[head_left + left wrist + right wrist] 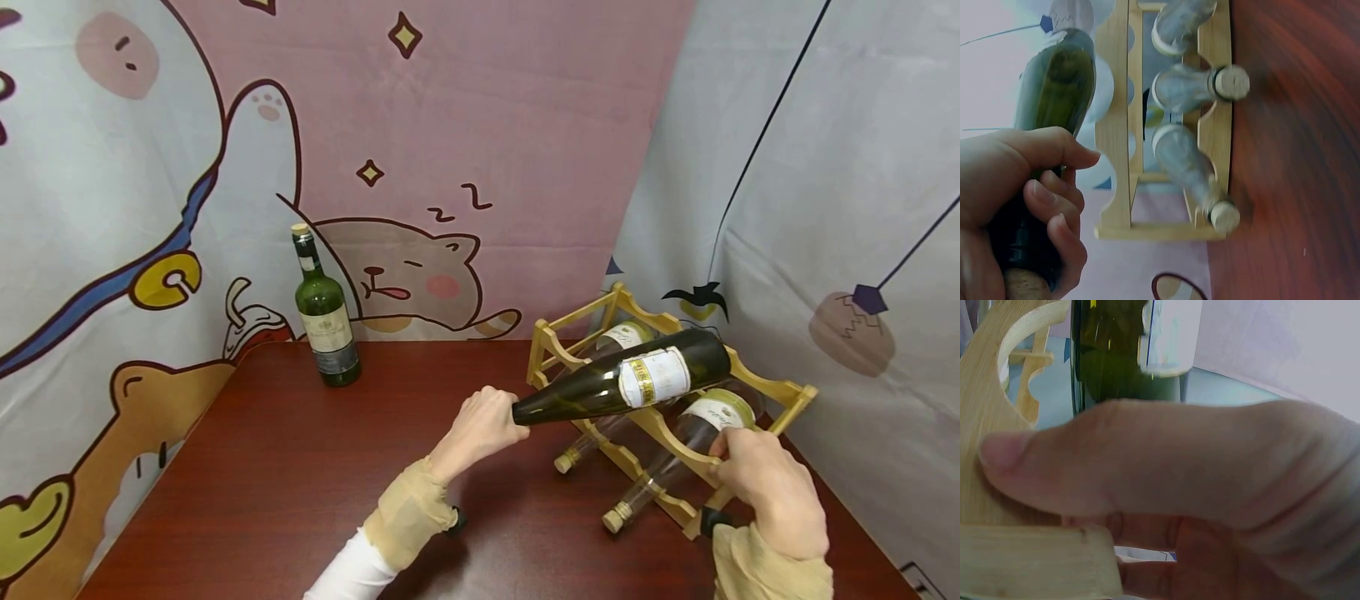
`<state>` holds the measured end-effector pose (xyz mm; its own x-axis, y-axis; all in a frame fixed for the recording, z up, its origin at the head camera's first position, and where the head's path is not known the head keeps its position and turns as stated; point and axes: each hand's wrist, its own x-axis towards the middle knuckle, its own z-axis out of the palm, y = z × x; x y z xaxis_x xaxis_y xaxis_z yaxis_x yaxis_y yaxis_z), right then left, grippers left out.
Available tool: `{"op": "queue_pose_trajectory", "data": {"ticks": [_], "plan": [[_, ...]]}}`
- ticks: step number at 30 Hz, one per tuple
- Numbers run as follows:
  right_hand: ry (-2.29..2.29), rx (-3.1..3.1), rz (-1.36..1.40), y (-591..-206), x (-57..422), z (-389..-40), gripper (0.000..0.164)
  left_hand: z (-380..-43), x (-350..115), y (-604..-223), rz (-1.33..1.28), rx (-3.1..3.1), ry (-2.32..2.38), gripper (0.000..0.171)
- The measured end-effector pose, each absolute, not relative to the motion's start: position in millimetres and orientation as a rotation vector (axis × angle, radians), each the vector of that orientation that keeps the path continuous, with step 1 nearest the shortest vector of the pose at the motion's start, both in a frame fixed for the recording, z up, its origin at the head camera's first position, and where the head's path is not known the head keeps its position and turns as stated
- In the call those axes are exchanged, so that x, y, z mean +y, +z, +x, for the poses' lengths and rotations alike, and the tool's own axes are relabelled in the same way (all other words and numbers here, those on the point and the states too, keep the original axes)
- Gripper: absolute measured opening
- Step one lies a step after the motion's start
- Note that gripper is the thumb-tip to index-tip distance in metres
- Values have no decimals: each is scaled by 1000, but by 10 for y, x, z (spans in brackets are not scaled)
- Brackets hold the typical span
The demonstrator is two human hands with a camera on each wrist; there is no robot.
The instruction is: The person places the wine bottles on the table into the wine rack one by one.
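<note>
My left hand [483, 429] grips a dark green wine bottle [600, 385] by its neck, and the cork shows below the fingers in the left wrist view. The bottle slants over the wooden wine rack [791, 398], its base toward the rack's back right and its white label facing up. My right hand [772, 483] holds the rack's front right end, thumb [1035, 462] lying on the wooden rail. Clear corked bottles [1188, 87] lie in the rack's lower level, necks pointing to the front. The held bottle partly hides them in the head view.
Another green wine bottle [327, 333] with a cork stands upright at the back left of the reddish-brown table [300, 467]. A printed cloth backdrop [487, 108] hangs behind the table and along its sides, close to the rack's right end.
</note>
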<state>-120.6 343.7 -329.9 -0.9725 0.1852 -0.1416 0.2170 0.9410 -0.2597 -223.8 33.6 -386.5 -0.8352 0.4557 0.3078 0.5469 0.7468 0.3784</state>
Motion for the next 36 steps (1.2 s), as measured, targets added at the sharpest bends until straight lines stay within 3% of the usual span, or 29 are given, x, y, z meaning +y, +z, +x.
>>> {"op": "queue_pose_trajectory", "data": {"ticks": [18, 36], "plan": [[-421, 2970, 317, -3313, 3426, -1229, 10, -2060, 973, -3779, -776, -2777, -772, 40], [-427, 3012, 297, -3323, 3429, -1201, 10, -1882, 1503, -3755, -795, -2793, -788, 52]]}}
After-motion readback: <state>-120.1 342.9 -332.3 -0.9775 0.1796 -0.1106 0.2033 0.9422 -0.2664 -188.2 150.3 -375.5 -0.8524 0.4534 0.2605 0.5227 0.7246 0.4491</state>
